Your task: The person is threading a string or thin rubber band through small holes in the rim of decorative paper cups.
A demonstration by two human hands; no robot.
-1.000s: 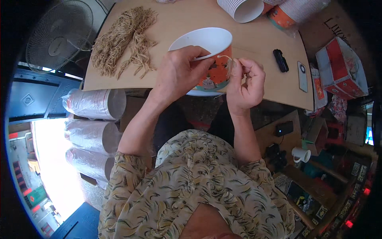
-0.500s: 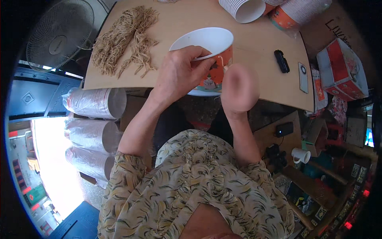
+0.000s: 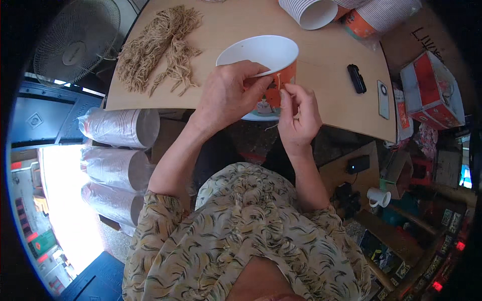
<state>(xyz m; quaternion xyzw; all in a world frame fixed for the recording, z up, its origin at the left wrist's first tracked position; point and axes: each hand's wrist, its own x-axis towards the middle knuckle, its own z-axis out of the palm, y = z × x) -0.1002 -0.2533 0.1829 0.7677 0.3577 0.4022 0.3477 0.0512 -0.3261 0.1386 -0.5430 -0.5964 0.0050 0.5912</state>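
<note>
Nearest is the loose shirt [image 3: 246, 226], pale with dark and yellowish brush-like marks, its sleeves ending at the forearms. Beyond it, the left hand [image 3: 228, 95] grips the near rim of a paper bucket [image 3: 271, 98], thumb and fingers closed on the edge. The bucket is at the near edge of the table [image 3: 331, 95], between the hands and tilted, its white mouth facing up and its orange printed side toward the person. The right hand [image 3: 301, 110], just right of it, pinches a thin pale strand [image 3: 279, 80] between thumb and forefinger, in front of the orange wall.

To the lower right are a white mug [image 3: 379, 197] and a small black device [image 3: 358, 164] with a bluish light. On the left, beside the table, three stacks of tubs [image 3: 115, 128] lie on their sides in clear plastic.

Farther over the table, a tangled heap of beige strands [image 3: 160, 45] lies left of the bucket; a black case [image 3: 356, 79] and a phone [image 3: 383, 99] lie to its right. A red and white carton [image 3: 427, 90] is past the right edge. At the far side lie nested white tubs [image 3: 309, 12], and at far left is a round fan [image 3: 75, 50].
</note>
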